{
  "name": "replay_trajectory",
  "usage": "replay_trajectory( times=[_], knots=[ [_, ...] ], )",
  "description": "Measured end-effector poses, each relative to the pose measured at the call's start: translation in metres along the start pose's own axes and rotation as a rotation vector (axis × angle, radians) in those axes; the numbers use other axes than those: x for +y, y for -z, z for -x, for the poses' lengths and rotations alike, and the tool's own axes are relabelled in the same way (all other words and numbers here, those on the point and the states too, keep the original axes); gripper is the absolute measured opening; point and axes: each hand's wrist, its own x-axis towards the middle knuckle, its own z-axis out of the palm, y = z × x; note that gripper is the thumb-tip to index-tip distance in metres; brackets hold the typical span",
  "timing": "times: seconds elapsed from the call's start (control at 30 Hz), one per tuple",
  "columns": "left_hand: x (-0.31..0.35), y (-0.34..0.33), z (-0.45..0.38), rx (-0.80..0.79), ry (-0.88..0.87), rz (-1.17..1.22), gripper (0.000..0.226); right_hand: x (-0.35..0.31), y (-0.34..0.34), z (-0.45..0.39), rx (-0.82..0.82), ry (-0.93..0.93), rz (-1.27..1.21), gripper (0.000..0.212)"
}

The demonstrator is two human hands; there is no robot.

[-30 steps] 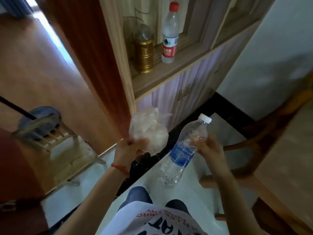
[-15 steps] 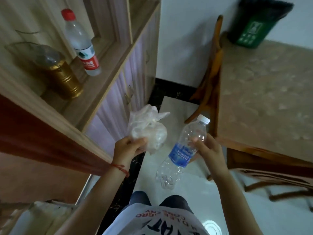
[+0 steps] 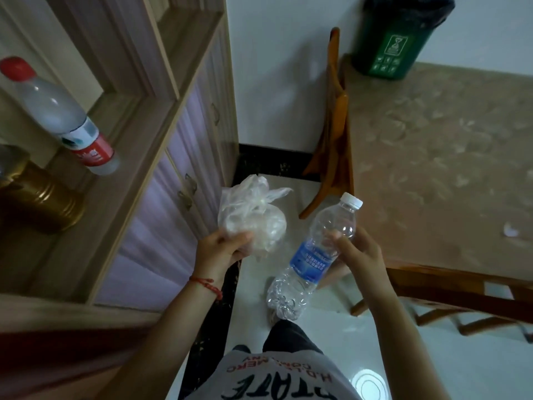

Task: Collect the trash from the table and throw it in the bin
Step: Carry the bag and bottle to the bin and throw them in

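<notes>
Trash in both fists — left hand [image 3: 222, 249] clutching plastic bag [image 3: 251, 217], right hand [image 3: 357, 252] gripping empty bottle [image 3: 311, 255] — green bin [image 3: 389, 47] now swung into view, drop-off next.

Surface [image 3: 432, 157], right: beige patterned covering. A green bin [image 3: 389, 44] with a black liner stands at the far left corner. A small white scrap [image 3: 510, 230] lies near the right edge. Shelf [image 3: 138, 119], left: a red-capped bottle [image 3: 60, 116] stands beside a gold-coloured container [image 3: 37, 194] at the near end.
</notes>
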Motion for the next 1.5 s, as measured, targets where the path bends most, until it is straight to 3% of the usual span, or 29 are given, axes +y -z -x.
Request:
replay_trajectory(
  times=[0.1, 0.27, 0.5, 0.7, 1.1, 1.33, 1.5],
  knots=[
    [0.019, -0.024, -0.036, 0.008, -0.038, -0.009, 0.015, -0.009, 0.003, -0.044, -0.007, 0.011, -0.025, 0.036],
    [0.053, -0.068, -0.097, 0.024, -0.056, 0.018, 0.019, -0.033, 0.015, -0.123, -0.034, 0.026, -0.061, 0.049],
    [0.088, -0.117, -0.166, 0.032, -0.054, 0.057, 0.014, -0.067, 0.035, -0.217, -0.067, 0.081, -0.043, 0.036],
    [0.117, -0.138, -0.23, -0.004, -0.037, 0.061, 0.015, -0.075, 0.028, -0.285, -0.057, 0.092, -0.032, 0.041],
    [0.207, -0.181, -0.41, -0.135, -0.044, 0.029, 0.015, -0.115, -0.017, -0.451, 0.1, 0.052, -0.145, 0.033],
    [0.244, -0.204, -0.489, -0.21, -0.017, -0.003, 0.013, -0.125, -0.03, -0.526, 0.094, 0.055, -0.152, 0.025],
    [0.257, -0.23, -0.542, -0.219, 0.021, -0.006, 0.012, -0.129, -0.03, -0.581, 0.122, 0.025, -0.148, 0.032]
  ],
)
